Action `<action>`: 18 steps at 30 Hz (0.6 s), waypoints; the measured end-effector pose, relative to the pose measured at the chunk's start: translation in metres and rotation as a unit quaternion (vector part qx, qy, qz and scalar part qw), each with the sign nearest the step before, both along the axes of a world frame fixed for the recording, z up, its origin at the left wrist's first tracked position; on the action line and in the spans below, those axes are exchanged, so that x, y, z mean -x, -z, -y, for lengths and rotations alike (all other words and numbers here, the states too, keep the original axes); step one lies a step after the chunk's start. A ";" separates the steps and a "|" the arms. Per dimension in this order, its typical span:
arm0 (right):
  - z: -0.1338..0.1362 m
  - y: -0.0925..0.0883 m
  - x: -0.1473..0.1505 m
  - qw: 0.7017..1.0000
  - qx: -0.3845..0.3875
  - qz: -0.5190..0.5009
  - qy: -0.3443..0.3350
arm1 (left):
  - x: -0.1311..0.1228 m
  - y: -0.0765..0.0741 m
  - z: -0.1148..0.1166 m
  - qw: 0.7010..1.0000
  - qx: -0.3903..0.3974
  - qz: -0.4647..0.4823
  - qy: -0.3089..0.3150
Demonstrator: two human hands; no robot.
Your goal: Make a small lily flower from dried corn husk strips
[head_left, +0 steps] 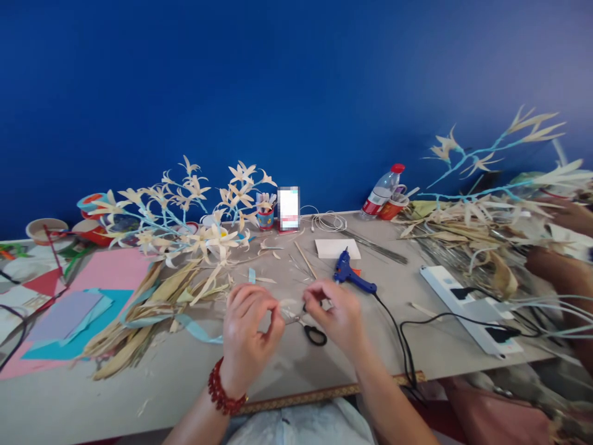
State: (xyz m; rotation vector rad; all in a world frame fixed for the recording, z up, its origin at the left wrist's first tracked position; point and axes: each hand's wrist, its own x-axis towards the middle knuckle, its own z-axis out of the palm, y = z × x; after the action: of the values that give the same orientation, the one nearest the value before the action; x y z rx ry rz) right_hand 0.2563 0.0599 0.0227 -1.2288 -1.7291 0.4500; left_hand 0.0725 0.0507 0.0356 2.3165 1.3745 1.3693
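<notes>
My left hand (pixel 252 330), with a red bead bracelet (pixel 221 389) at the wrist, is closed in a pinch of thumb and forefinger. Across from it, my right hand (pixel 338 315) is pinched too. Whatever either fingertip grip holds is too small to make out. Black-handled scissors (pixel 315 335) lie between and below the hands, partly covered by my right fingers; I cannot tell whether they touch. A blue glue gun (pixel 353 275) rests just beyond my right hand. To the left of my left hand are dried husks (pixel 139 321) and a light blue ribbon (pixel 199 330).
Pale husk flowers on blue stems (pixel 185 232) stand at the back left, near coloured paper sheets (pixel 78 315). A bottle (pixel 382 191) leans by the wall. Black cords run from a power strip (pixel 467 309) at right. Another person's arm (pixel 556 278) reaches in there.
</notes>
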 end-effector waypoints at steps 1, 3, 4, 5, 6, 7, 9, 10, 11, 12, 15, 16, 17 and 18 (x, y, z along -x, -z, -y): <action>0.000 0.000 -0.005 1.000 0.014 -0.007 0.014 | 0.002 0.001 0.000 1.000 0.001 0.003 -0.007; 0.001 -0.002 -0.009 0.999 0.044 -0.029 0.001 | 0.003 0.003 -0.001 1.000 0.000 0.003 -0.014; 0.002 -0.003 -0.008 0.997 0.058 -0.039 -0.024 | 0.003 0.004 -0.001 1.000 -0.001 0.002 -0.013; 0.004 -0.005 -0.005 0.995 0.066 -0.047 -0.052 | 0.002 0.004 -0.001 1.000 -0.003 0.001 -0.010; 0.005 -0.006 0.000 0.994 0.068 -0.049 -0.076 | 0.001 0.005 -0.001 1.000 -0.004 0.000 -0.007; 0.006 -0.007 0.005 0.993 0.064 -0.047 -0.090 | -0.001 0.005 -0.001 1.000 -0.005 -0.001 -0.004; 0.007 -0.006 0.016 0.995 0.042 -0.031 -0.085 | -0.004 0.005 -0.001 1.000 -0.003 -0.003 0.001; 0.007 -0.005 0.019 0.997 0.024 -0.020 -0.073 | -0.004 0.006 -0.001 1.000 0.001 -0.004 0.004; 0.006 -0.004 0.021 0.998 0.004 -0.010 -0.061 | -0.003 0.007 -0.002 1.000 0.006 -0.004 0.005; 0.006 -0.003 0.020 0.999 -0.016 -0.003 -0.050 | -0.002 0.008 -0.002 1.000 0.011 -0.002 0.004; 0.005 -0.001 0.012 0.998 -0.059 0.001 -0.017 | 0.006 0.013 -0.006 0.999 0.015 0.017 -0.026; 0.004 -0.001 0.009 0.998 -0.065 0.000 -0.009 | 0.008 0.014 -0.007 0.999 0.016 0.028 -0.038; 0.005 -0.002 0.007 0.998 -0.068 0.000 -0.005 | 0.009 0.014 -0.008 0.998 0.024 0.038 -0.038; 0.005 -0.002 0.006 0.998 -0.069 0.001 -0.006 | 0.008 0.013 -0.009 0.998 0.041 0.051 -0.025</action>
State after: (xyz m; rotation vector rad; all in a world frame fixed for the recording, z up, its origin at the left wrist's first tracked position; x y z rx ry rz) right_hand 0.2502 0.0550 0.0250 -1.1199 -1.7410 0.3304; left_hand 0.0644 0.0594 0.0224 2.1431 1.4391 1.3967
